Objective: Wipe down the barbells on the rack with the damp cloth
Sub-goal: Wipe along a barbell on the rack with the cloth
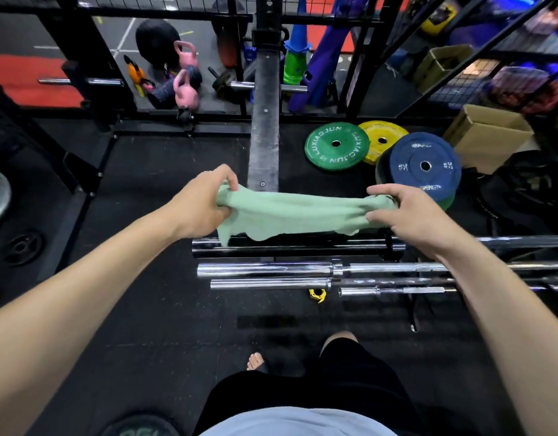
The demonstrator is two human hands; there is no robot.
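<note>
You've got the green cloth (298,212) stretched between both hands, held in the air over the barbells (303,272), which lie side by side in a low rack near the floor, just in front of your feet. Left hand (199,204) grips the cloth's left end, fingers curled over a bunched edge; right hand (406,212) grips the right end the same way, thumb on top. Neither hand is free, neither touches a bar. Cloth reads as soft, light and limp: the middle sags and a flap hangs toward the nearest dark bar (290,247), maybe brushing it, can't tell for sure. Likely a bit clingy if damp; it'll fold and wrap easily, so best to gather it into one palm or drape it over a shaft and close your fingers round it. The bars themselves look heavy, rigid, smooth chrome, probably slick under a wet cloth; no need to lift them, just wipe along the length, sleeve ends first. Both forearms reach forward and down, wrists about level, hands well apart with the cloth taut on top. Green plate (336,146), yellow plate (384,136) and blue plate (425,166) lie on the floor beyond the rack, clear of your reach path.
</note>
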